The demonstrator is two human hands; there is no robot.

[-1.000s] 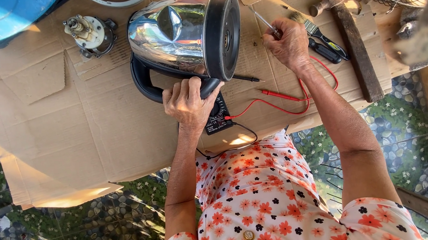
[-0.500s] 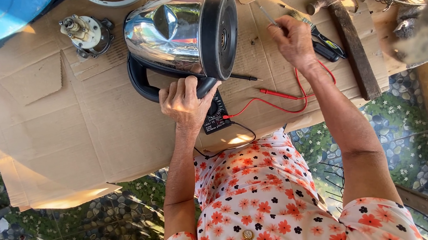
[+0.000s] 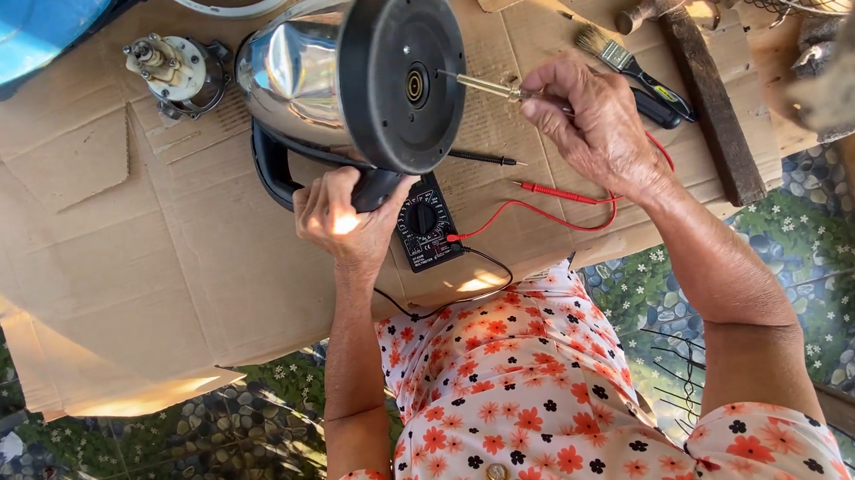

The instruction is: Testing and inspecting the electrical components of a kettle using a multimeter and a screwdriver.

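Cardboard sheet (image 3: 97, 243) covers work surface. On it we steady steel kettle (image 3: 336, 76), tipped on side, black base facing us. We judge shell light, rigid, polished so slippery; handle is surest hold. Left hand (image 3: 345, 211) closed round black handle (image 3: 278, 175) below body. Right hand (image 3: 590, 118) pinches screwdriver (image 3: 487, 85), tip at base centre; thin, stiff, best held by grip. Multimeter (image 3: 426, 225) just beside left hand, red lead (image 3: 555, 193) lying loose.

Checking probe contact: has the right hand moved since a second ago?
Yes. The right hand has shifted left, away from the hammer, bringing its screwdriver tip to the centre of the kettle base. Earlier it sat beside the paintbrush.
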